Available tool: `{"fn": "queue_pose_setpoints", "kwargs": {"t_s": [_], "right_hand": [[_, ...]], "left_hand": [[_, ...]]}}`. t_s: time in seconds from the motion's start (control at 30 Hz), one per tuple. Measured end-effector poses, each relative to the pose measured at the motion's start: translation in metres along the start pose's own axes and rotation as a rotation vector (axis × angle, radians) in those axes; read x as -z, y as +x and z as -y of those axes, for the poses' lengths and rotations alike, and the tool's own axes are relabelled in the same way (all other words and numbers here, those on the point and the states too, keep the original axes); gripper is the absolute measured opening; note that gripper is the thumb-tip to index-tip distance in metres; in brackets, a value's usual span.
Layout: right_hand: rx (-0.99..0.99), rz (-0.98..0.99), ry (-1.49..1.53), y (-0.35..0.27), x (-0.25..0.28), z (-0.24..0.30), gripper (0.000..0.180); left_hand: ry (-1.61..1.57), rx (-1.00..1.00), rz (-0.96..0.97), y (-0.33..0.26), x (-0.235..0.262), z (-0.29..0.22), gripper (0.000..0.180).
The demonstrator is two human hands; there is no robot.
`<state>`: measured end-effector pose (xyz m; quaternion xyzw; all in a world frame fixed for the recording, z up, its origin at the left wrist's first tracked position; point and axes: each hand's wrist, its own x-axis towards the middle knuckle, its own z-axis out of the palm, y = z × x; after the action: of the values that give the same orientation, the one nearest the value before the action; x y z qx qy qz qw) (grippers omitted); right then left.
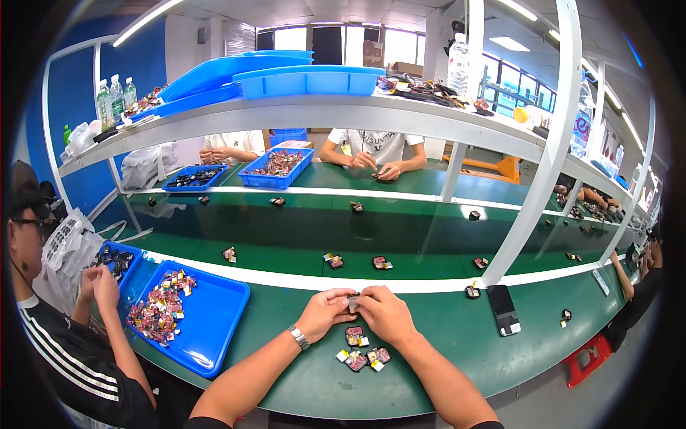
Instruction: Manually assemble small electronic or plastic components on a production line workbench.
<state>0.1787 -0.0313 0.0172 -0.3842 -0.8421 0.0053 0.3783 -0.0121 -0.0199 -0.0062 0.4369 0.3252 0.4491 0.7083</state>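
My left hand (325, 317), with a metal watch on its wrist, and my right hand (386, 314) meet over the green bench. Pinched between the fingertips of both is a small dark-edged electronic part (352, 304) with a greyish face; my fingers cover much of it. Just below them on the bench lie several small electronic parts (355, 360), dark red with black edges and yellow and white tabs. One more such part (354, 334) rests nearest my hands.
A blue tray (227, 325) holding a pile of red parts is at my left, beside a seated person (71, 336). A black phone (504, 310) lies right, near a white post (532, 179). Spaced parts sit on the green belt (429, 247) beyond the white rail (286, 279).
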Motion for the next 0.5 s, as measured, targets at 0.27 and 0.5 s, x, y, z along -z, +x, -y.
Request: {"fn": "queue_pose_setpoints", "kwargs": {"t_s": [0.27,0.5], "right_hand": [[-0.092,0.115,0.151,0.0001,0.0089,-0.0054,0.011],[-0.112,0.037,0.179,-0.0008,0.0046,-0.0068,0.009]], "left_hand": [[0.087,-0.005,0.041,0.0002,-0.0023,0.0010,0.031],[0.144,-0.017,0.135,-0.0002,-0.0007,-0.0019,0.037]]}}
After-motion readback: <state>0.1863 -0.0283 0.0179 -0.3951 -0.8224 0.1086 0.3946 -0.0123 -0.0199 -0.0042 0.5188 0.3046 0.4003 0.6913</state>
